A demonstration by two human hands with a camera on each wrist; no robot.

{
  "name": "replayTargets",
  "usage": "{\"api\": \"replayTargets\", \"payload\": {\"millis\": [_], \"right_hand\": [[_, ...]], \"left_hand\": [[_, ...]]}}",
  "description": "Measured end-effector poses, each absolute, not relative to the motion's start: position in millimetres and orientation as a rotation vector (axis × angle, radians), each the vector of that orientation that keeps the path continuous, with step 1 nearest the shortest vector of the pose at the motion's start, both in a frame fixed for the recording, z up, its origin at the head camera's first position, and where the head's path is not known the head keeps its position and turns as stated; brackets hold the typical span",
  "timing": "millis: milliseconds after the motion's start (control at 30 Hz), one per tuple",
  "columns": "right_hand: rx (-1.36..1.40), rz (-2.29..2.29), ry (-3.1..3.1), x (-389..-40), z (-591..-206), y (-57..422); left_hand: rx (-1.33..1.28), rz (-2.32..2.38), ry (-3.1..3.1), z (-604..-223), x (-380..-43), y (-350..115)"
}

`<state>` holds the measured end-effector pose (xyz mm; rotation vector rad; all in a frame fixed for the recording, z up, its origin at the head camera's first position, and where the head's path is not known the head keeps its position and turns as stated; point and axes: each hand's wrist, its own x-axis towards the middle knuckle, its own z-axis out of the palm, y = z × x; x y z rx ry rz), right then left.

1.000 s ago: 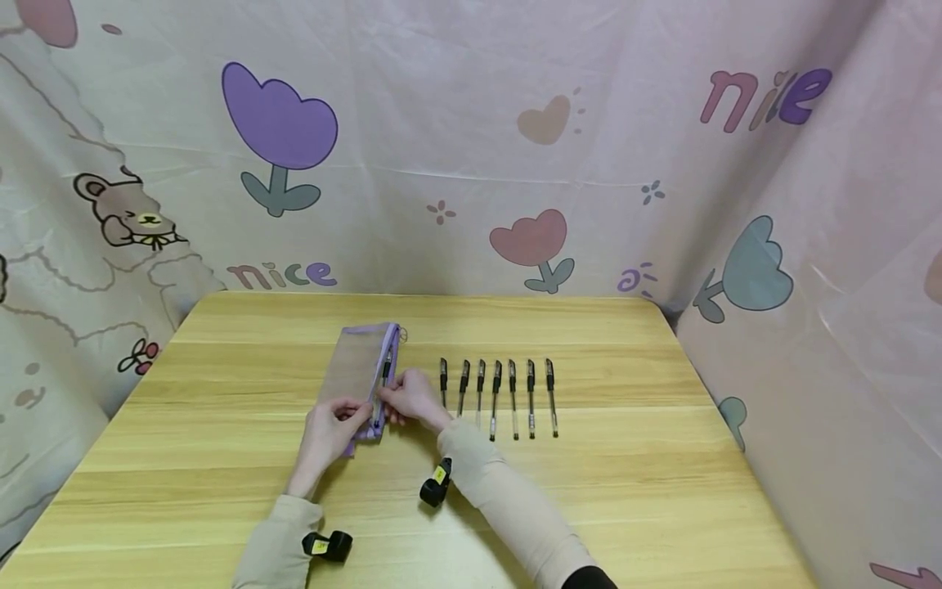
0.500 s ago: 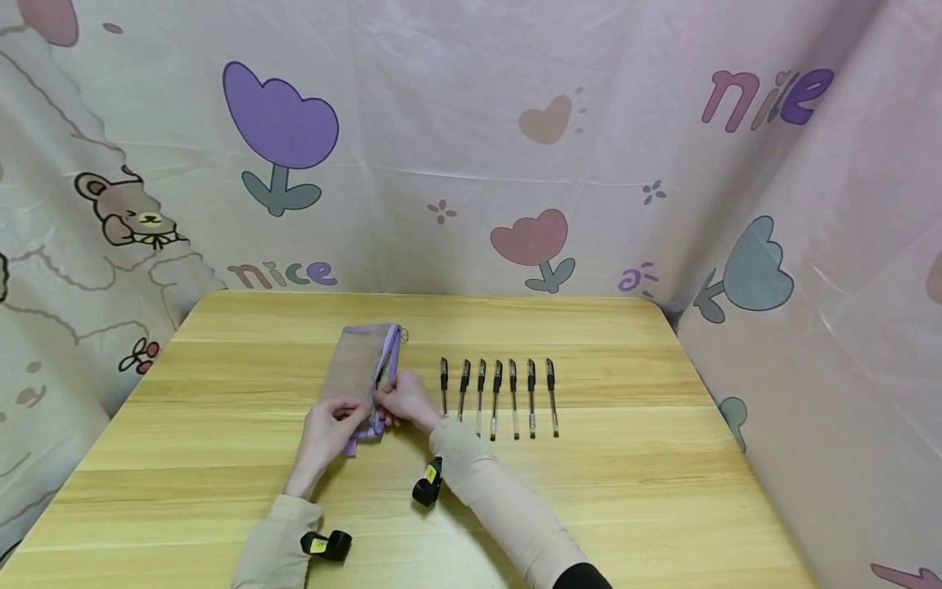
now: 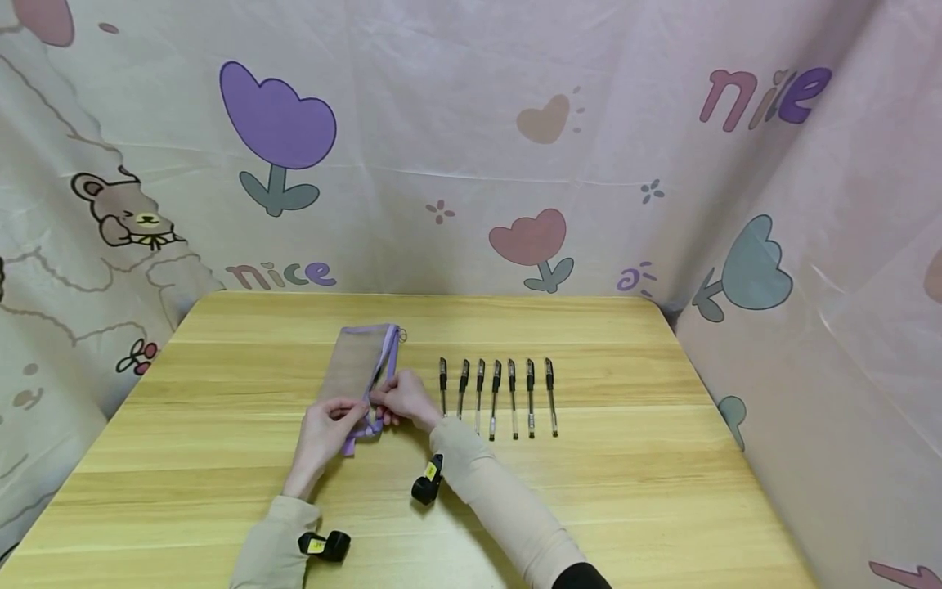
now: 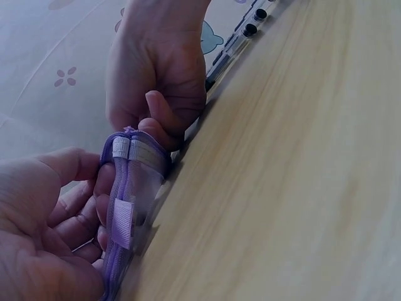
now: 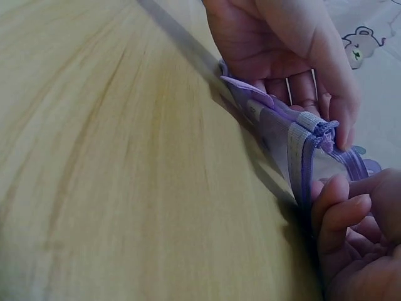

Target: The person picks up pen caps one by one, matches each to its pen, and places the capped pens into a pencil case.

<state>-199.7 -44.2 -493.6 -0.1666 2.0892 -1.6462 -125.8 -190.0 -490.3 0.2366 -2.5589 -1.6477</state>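
A mesh pencil case (image 3: 352,360) with purple zipper trim lies on the table, its zipped side gaping on the right. My left hand (image 3: 324,429) pinches the near part of the case at the opening's left edge, thumb on top in the right wrist view. At the opening, my right hand (image 3: 406,398) has its thumb and index finger reaching in over a black pen (image 3: 380,378), of which only a dark sliver shows. Its other fingers curl beside the purple trim (image 5: 305,179). Most of that pen is hidden by the mesh and the hand.
Several capped black pens (image 3: 531,397) stand in a row to the right of the case, caps pointing away. The wooden table (image 3: 625,491) meets a patterned curtain (image 3: 412,123) behind. Black wrist cameras (image 3: 427,481) sit on both sleeves.
My right hand has moved slightly left, into the opening, and the pen has gone from lying along the zipper to mostly out of sight in the case. My left hand stays put.
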Motion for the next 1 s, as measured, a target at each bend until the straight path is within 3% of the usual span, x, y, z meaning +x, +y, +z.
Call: {"api": "replayTargets", "payload": {"millis": [467, 1000], "right_hand": [[-0.227, -1.612, 1.955, -203.8, -488.4, -40.3], [-0.049, -1.766, 1.612, -215.3, -488.8, -33.5]], "left_hand": [[0.237, -1.687, -2.552, -490.9, -126.1, -190.2], [0.243, -1.732, -2.525, -492.4, -126.9, -190.1]]}}
